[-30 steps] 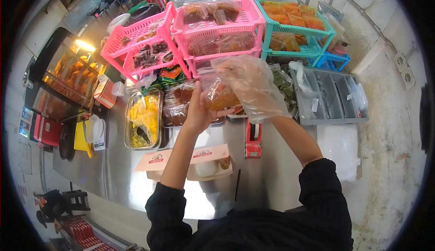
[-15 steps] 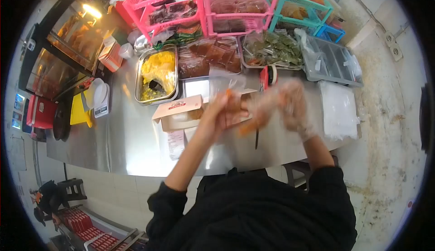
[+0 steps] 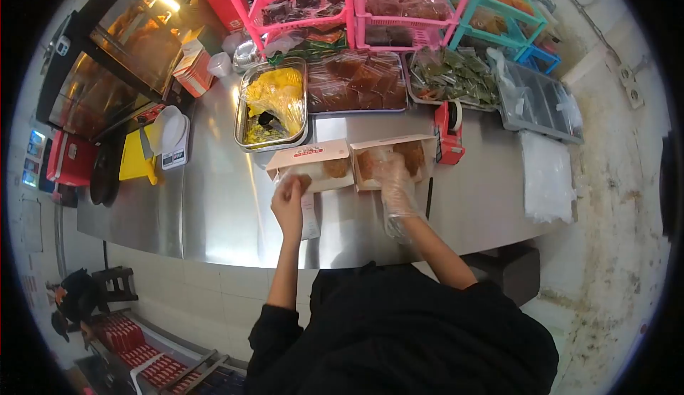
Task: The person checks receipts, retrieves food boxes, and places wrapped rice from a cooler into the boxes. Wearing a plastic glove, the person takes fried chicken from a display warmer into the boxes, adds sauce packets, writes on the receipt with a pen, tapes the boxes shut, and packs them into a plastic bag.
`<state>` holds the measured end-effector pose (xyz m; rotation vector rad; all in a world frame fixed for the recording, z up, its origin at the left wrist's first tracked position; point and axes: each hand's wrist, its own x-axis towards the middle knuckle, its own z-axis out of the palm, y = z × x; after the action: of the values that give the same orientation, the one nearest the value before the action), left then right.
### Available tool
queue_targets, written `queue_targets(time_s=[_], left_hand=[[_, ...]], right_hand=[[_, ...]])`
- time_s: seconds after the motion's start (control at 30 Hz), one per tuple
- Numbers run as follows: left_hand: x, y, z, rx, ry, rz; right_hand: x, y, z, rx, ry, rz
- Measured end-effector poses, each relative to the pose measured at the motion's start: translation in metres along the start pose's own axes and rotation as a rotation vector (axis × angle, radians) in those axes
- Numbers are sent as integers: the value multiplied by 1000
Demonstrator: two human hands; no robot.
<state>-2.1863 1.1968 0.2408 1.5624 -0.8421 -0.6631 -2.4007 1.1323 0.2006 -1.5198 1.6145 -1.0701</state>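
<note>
Two open food boxes stand side by side on the steel table. The left box (image 3: 308,154) holds something white and a brown fried piece. Inside the right box (image 3: 422,139) are brown fried pieces. My right hand (image 3: 393,180), in a clear plastic glove, reaches into the right box; its fingertips are blurred among the food. My left hand (image 3: 288,199) is at the near left corner of the left box, fingers drawn together, and what they hold, if anything, is too small to tell. A paper slip (image 3: 310,217) lies just right of it.
Behind the boxes are a tray of yellow food (image 3: 274,103), a tray of brown sachets (image 3: 356,85), leaf packets (image 3: 456,75) and a red tape dispenser (image 3: 449,135). A scale (image 3: 175,154) stands left, plastic bags (image 3: 545,174) lie right. A person (image 3: 75,291) is at lower left.
Both hands have come down from the racks to the boxes. The orange-filled bag once between them is no longer visible in them. The view has shifted, showing both boxes.
</note>
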Motion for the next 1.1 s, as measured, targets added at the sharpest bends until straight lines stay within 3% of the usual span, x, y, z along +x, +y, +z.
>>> queue_targets(time_s=[0.03,0.1,0.17,0.27,0.3,0.33,0.4,0.47,0.53,0.57,0.6,0.67,0.77,0.83,0.87,0.93,0.97,1.03,1.1], left_hand=[[12,1,5,150,0,51],[25,3,8,315,12,96],[36,-9,10,736,-6,152],[34,-36,20,568,-75,257],[26,-11,17,604,-247,193],[18,-13,20,609,-224,177],[-3,-19,9,351,-85,171],[-27,9,-16,452,-161,280],[-38,40,-43,419,-298,427],[-39,48,-52,320,-401,522],[-36,56,-60,222,-509,617],[-27,76,-66,-24,-705,619],[1,64,-93,-229,-711,638],[36,38,-138,-310,-534,739],[54,26,-166,-302,-542,755],[68,8,-220,-692,-158,217],[65,-8,-251,-697,-153,203],[61,-39,-317,-494,6,-92],[81,-38,-360,-462,-124,-3]], right_hand=[[3,-1,2,-155,9,-140],[-2,-20,-8,-116,3,-198],[-7,-29,-14,-76,2,-244],[-19,-24,-35,-62,-58,-277],[-25,-33,-47,-21,-134,-363],[-25,-43,-56,27,-216,-454],[-13,-77,-54,438,-135,-638],[-2,-130,-46,905,-69,-770],[26,-201,-41,1382,-294,-1066],[27,-223,-34,1458,-383,-1086],[20,-232,-20,1457,-450,-1056],[-6,-232,23,1336,-438,-816],[-48,-228,127,1130,-484,-394],[-69,-236,211,1039,-531,-193],[-75,-242,255,1006,-545,-116],[-85,-260,337,954,-550,-13],[-89,-270,376,929,-546,18],[-95,-291,444,882,-530,60],[-101,-311,503,835,-497,77]])
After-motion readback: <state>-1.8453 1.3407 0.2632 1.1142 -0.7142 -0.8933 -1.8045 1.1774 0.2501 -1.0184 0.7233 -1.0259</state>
